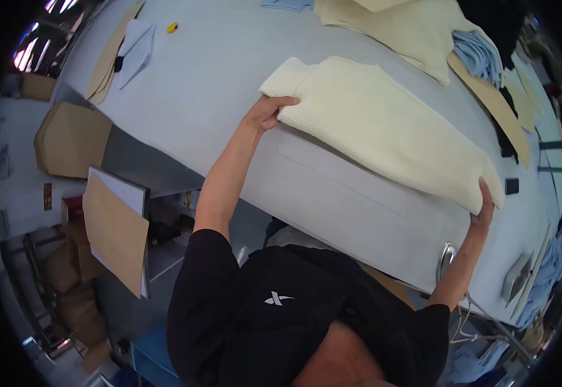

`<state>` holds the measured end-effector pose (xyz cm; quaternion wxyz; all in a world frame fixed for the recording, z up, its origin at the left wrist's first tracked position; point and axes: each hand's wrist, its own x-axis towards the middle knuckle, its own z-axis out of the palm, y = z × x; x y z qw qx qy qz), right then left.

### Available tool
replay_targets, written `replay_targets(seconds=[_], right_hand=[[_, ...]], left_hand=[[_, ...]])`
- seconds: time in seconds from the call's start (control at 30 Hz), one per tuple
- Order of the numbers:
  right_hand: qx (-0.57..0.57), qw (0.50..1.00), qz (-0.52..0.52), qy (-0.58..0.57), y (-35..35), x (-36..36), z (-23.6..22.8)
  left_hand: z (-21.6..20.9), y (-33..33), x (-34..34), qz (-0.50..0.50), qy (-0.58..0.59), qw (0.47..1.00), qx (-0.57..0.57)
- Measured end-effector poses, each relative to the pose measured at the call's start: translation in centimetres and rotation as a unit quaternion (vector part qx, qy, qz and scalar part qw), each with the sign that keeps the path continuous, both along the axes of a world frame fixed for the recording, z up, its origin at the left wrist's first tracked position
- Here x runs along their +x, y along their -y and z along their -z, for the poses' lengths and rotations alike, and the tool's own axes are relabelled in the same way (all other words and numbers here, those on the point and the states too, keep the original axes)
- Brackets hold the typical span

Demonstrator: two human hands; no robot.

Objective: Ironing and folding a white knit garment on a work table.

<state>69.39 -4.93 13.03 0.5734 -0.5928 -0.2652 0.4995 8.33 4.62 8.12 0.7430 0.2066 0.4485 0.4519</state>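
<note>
A cream ribbed knit piece [384, 122] stretches lengthwise across the pale table, slanting down toward the right. Its narrower, cuff-like end is in my left hand [271, 111], thumb on top and fingers tucked underneath. At the opposite end my right hand [484, 205] pinches the corner, with the thumb lying over the knit. The near long edge looks slightly raised off the table and casts a shadow. Beside my right forearm sits a shiny metal object [447, 258] like an iron, partly hidden by the arm.
More cream knitwear [403, 32] lies at the far side of the table [197, 97], with folded light-blue knit [478, 55] and a long brown card template [491, 106] on the right. A small yellow item [172, 28] is far left. A brown board [116, 232] stands left of the table.
</note>
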Motion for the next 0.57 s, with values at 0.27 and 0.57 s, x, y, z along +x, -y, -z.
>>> replay_targets(seconds=[0.27,0.57], right_hand=[[0.371,0.763,-0.350,0.397,-5.0,-9.7,-10.5],[0.140,0.786,-0.600,-0.057,0.1,-72.1,-4.9]], left_hand=[[-4.3,26.7,-14.7,-0.237,0.057,0.968,0.059],[-6.5,64.3,-42.6,-0.588,-0.149,0.790,0.088]])
